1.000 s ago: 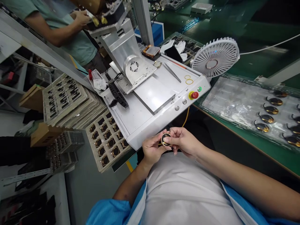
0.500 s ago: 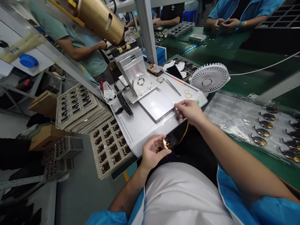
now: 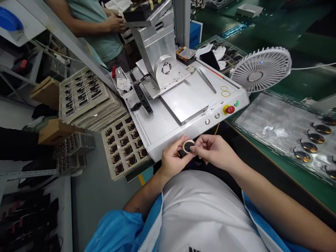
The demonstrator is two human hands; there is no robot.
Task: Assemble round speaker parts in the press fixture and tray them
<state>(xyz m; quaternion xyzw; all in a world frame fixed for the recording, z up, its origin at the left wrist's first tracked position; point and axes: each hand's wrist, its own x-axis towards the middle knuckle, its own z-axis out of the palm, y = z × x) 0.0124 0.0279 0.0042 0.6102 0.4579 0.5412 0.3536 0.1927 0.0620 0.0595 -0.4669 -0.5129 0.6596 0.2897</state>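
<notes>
My left hand (image 3: 173, 158) is closed around a round watch case (image 3: 188, 146) with a gold rim and a dark face. The case is tilted up in front of my body, below the front edge of the white machine base. My right hand (image 3: 214, 150) meets it from the right, thumb and fingers pinched at the case's right edge. Whether a small piece is also between those fingertips is hidden. On the machine base (image 3: 147, 127), a bare metal plate (image 3: 185, 103) lies beyond my hands. Tweezers (image 3: 207, 81) and two thin yellow rings (image 3: 225, 91) rest on its right side.
A tray of gold-rimmed watch cases (image 3: 106, 140) stands left, near stacked trays (image 3: 105, 115). A white fan (image 3: 262, 70) and a clear tray with dark round parts (image 3: 262, 122) are right. The base's front carries buttons and a red knob (image 3: 230, 110). Another person (image 3: 105, 38) stands behind.
My right hand has come down from the machine's front edge to the watch case, uncovering the buttons and red knob. My left hand has turned the case, so its dark face shows. The view has shifted.
</notes>
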